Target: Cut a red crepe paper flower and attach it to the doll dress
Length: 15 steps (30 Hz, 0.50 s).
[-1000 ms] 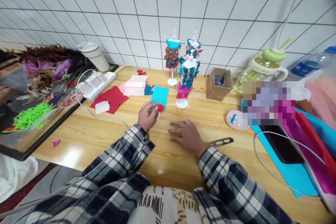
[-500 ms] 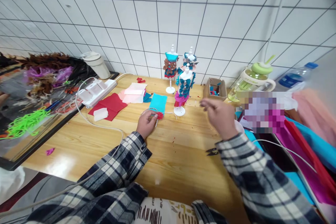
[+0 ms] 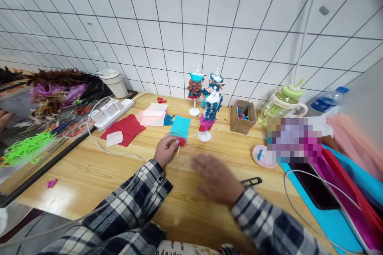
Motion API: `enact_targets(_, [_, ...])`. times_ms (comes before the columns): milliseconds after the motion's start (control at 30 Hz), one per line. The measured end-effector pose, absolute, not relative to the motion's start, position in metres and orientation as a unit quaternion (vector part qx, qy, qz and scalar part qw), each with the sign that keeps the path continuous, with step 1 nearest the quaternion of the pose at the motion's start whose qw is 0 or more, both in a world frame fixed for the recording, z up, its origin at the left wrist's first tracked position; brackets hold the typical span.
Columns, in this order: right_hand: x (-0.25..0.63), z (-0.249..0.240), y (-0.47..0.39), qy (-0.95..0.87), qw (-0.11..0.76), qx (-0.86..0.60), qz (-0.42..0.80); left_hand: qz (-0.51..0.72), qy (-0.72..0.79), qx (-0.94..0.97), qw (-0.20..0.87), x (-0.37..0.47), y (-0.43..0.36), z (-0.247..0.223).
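My left hand [image 3: 165, 151] rests low over the table, thumb and fingertips closed on a small red gathered fabric piece [image 3: 182, 141]. A pale cord loops beside that piece, next to a turquoise cloth rectangle [image 3: 181, 125]. My right hand [image 3: 216, 175] is over the table to the right of the left hand, smeared by motion, so its fingers do not show clearly. Black thread snips [image 3: 253, 182] lie just beyond its wrist. Behind both hands stand several small white dress forms, the front one [image 3: 212, 107] wearing teal bows above a magenta skirt.
At left lie red cloth [image 3: 131, 129], pink cloth [image 3: 153, 114] and a power strip [image 3: 115, 114]. A cardboard box [image 3: 243, 121] of scraps, a pink dish [image 3: 259, 158] and a green-lidded bottle [image 3: 281, 105] are at right. A phone [image 3: 317, 189] and a white cable lie near coloured fabrics.
My right hand has moved left and down, towards the left hand, uncovering the pink dish and more of the snips. The left hand still holds the red piece. The whole view has shifted slightly.
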State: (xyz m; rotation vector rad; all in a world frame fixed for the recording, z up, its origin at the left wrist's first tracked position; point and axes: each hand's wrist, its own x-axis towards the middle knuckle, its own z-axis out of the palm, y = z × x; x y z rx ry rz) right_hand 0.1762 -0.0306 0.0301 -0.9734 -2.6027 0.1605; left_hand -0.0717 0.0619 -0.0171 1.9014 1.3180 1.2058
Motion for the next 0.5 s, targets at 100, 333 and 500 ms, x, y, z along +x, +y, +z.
enact_targets(100, [0.166,0.001,-0.059,-0.922,0.108,-0.35,0.121,0.446,0.487,0.701,0.269,-0.072,0.059,-0.015])
enact_targets(333, [0.184,0.016,-0.038,-0.73,0.33,-0.566,0.194,0.393,0.478,0.711,0.332,-0.03,0.028,0.0])
enact_targets(500, [0.163,0.008,-0.042,-0.526,0.473,-0.58,0.403,0.315,0.462,0.76,0.333,0.005,0.005,0.009])
